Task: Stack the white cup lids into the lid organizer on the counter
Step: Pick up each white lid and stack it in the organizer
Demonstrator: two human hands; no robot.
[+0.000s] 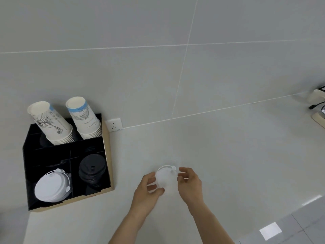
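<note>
A white cup lid [166, 178] is held between both hands above the pale counter, right of the organizer. My left hand [146, 192] grips its left rim with thumb and fingers; my right hand [190, 184] pinches its right rim near the small tab. The lid organizer [108, 152] is a black divided box with cardboard sides at the left. Its front left compartment holds a leaning stack of white lids [51, 187]. The front right compartment holds black lids [92, 170].
Two stacks of upside-down paper cups [52, 124] fill the organizer's back compartments. A wall socket [114, 124] sits behind it. An appliance base with a black cable [316, 104] is at the far right. The counter's front edge runs along the lower right.
</note>
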